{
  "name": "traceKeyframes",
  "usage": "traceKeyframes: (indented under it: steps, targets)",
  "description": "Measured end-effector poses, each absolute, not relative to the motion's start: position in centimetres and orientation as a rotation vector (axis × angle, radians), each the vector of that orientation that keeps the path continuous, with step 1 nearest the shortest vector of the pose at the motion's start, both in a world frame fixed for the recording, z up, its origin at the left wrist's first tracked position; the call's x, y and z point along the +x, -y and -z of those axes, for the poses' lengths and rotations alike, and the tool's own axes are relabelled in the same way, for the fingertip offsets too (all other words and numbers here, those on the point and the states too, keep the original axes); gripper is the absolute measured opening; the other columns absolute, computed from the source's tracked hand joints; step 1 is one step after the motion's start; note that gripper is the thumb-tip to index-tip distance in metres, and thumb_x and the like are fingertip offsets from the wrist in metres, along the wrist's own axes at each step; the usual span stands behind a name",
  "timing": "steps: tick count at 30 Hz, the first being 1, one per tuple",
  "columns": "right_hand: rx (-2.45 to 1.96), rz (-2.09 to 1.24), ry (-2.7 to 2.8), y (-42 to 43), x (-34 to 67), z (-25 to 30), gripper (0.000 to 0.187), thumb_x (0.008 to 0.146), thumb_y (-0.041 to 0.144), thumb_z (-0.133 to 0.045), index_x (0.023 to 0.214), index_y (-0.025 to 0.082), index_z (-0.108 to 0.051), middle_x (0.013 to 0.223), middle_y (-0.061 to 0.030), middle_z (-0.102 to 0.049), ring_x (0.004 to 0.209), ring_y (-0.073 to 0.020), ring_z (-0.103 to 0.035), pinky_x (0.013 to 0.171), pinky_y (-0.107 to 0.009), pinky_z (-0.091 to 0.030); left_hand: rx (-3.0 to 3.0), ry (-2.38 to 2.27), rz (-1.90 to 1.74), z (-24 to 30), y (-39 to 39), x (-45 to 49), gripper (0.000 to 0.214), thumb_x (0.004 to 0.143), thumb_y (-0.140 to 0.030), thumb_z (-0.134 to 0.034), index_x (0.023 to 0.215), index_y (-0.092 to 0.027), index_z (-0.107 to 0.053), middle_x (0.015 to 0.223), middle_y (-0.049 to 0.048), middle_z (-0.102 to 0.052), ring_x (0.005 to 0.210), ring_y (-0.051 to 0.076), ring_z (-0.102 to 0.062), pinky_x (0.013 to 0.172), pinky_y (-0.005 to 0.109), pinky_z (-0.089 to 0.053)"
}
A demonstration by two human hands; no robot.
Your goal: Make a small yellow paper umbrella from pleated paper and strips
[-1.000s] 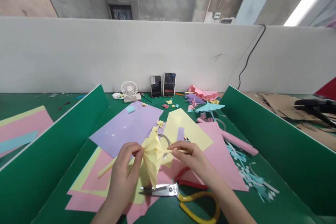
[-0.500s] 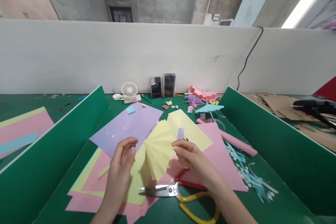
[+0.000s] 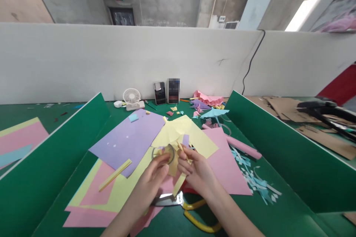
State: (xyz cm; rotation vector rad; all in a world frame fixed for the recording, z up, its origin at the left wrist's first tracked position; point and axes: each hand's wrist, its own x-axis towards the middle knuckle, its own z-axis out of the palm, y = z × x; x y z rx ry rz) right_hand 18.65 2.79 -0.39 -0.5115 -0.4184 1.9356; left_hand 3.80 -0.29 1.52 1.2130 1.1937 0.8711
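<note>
My right hand (image 3: 191, 164) is closed in a pinch on a narrow yellow paper strip (image 3: 179, 185), which hangs down from the fingers. My left hand (image 3: 155, 174) is curled around a ring-shaped roll of clear tape (image 3: 153, 154), just left of the right hand. Beyond both hands lies a pleated yellow paper piece (image 3: 164, 133), spread like a fan; whether it touches the strip I cannot tell. A small purple paper piece (image 3: 185, 140) shows above the right fingers. Scissors with yellow handles (image 3: 200, 226) lie beneath the wrists, partly covered.
Purple (image 3: 125, 140), yellow (image 3: 204, 144) and pink (image 3: 230, 163) sheets cover the table. A folded yellow strip (image 3: 115, 175) lies left. Blue scraps (image 3: 258, 181), a pink roll (image 3: 244, 147) and a blue paper umbrella (image 3: 214, 113) sit right. Green dividers (image 3: 75, 148) flank the space.
The pleated yellow piece has left the right hand's pinch and lies farther forward. My left hand has moved right and taken the tape roll; a yellow strip now hangs from my right hand.
</note>
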Motion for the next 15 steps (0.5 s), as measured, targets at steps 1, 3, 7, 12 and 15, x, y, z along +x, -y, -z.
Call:
traceKeyframes:
  steps: [1,3,7,12,15]
  targets:
    - [-0.504,-1.952,0.418,-2.6,18.4,0.4,0.011,0.074,0.017,-0.056,0.066,0.015,-0.049,0.055,0.0067,-0.043,0.036,-0.0014,-0.015,0.036,-0.015,-0.019,1.209,-1.209,-0.898,-1.9,0.1,4.2,0.037,0.078,-0.045,-0.05,0.107,-0.023,-0.056,0.12,0.0069,-0.054,0.117,0.022,-0.043,0.094,0.03,-0.034]
    - [-0.496,-1.982,0.416,-2.3,18.0,0.3,0.013,0.074,0.018,-0.056,0.064,0.015,-0.049,0.056,0.0062,-0.044,0.036,-0.0013,-0.016,0.036,-0.016,-0.019,1.159,-1.301,-0.936,-2.6,-0.2,5.1,0.031,0.077,-0.045,-0.051,0.096,-0.022,-0.061,0.106,0.007,-0.062,0.11,0.023,-0.05,0.088,0.03,-0.039]
    - [-0.491,-2.035,0.415,-1.8,17.5,0.1,0.01,0.075,0.018,-0.055,0.067,0.014,-0.05,0.056,0.0054,-0.044,0.037,-0.0018,-0.016,0.037,-0.016,-0.018,1.073,-1.285,-1.085,-2.9,-0.8,6.5,0.023,0.073,-0.039,-0.056,0.065,-0.018,-0.062,0.071,0.0036,-0.066,0.075,0.02,-0.061,0.068,0.028,-0.047]
    - [-0.498,-2.076,0.407,-1.5,17.3,0.2,0.009,0.074,0.02,-0.058,0.074,0.017,-0.05,0.054,0.0067,-0.041,0.038,-0.0027,-0.013,0.038,-0.017,-0.015,0.966,-1.179,-1.115,-2.4,-1.1,7.2,0.028,0.073,-0.041,-0.056,0.074,-0.015,-0.065,0.06,0.0025,-0.062,0.057,0.016,-0.058,0.053,0.026,-0.046]
    - [-0.498,-2.087,0.413,-1.5,17.2,0.2,0.011,0.075,0.023,-0.059,0.077,0.018,-0.05,0.053,0.0077,-0.039,0.038,-0.0029,-0.012,0.038,-0.017,-0.014,0.9,-1.158,-1.199,-2.4,-1.3,7.0,0.028,0.074,-0.04,-0.057,0.083,-0.015,-0.065,0.081,0.0072,-0.067,0.073,0.018,-0.062,0.063,0.026,-0.048]
